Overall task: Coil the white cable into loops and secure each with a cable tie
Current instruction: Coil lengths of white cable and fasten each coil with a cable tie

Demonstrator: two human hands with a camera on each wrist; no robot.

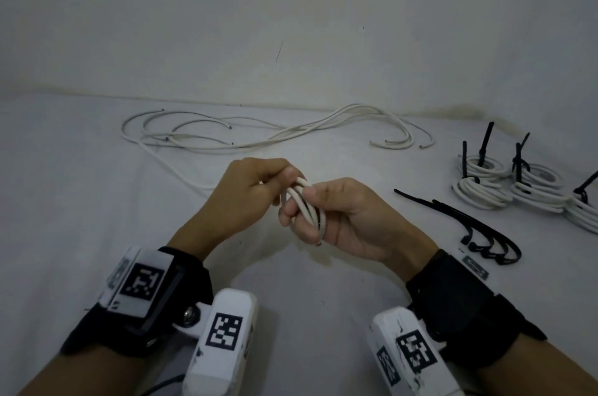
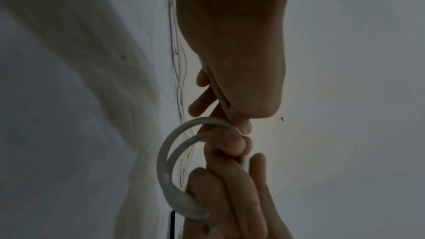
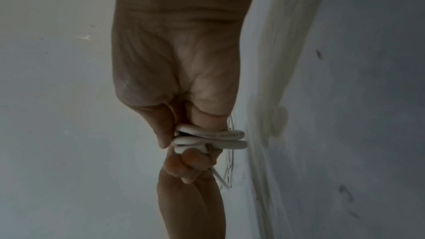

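A small coil of white cable (image 1: 305, 204) is held between both hands above the sheet. My right hand (image 1: 299, 212) grips the coil, with the thumb on top and the fingers curled under the loops. My left hand (image 1: 284, 182) pinches the coil's top end from the left. From that hand the loose cable tail (image 1: 168, 165) trails back and left. In the left wrist view two round loops (image 2: 170, 161) stick out beside the fingers (image 2: 232, 144). The right wrist view shows the stacked strands (image 3: 218, 139) pressed under the thumb (image 3: 207, 119).
Several loose white cable pieces (image 1: 259, 133) lie across the back of the white sheet (image 1: 97, 217). Tied coils (image 1: 482, 185) with upright black tie tails stand at the right. Several spare black cable ties (image 1: 475, 230) lie just right of my right wrist.
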